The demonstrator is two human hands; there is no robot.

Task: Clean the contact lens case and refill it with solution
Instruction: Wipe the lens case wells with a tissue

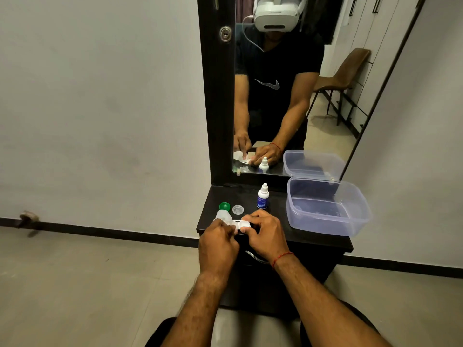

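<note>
A white contact lens case (242,224) lies at the front of the dark dresser top (275,229). My right hand (265,234) grips its right well with thumb and fingers. My left hand (217,242) presses a white tissue (224,216) onto the case's left well, which is hidden. A green cap (224,206) and a clear cap (237,209) lie just behind the case. A small white solution bottle with a blue label (263,197) stands upright farther back.
A clear plastic tub holding a little water (350,221) sits at the right of the dresser top. A tall mirror (288,96) rises behind, reflecting a person and a brown chair. A metal drawer handle (255,257) shows below the front edge. Tiled floor lies to the left.
</note>
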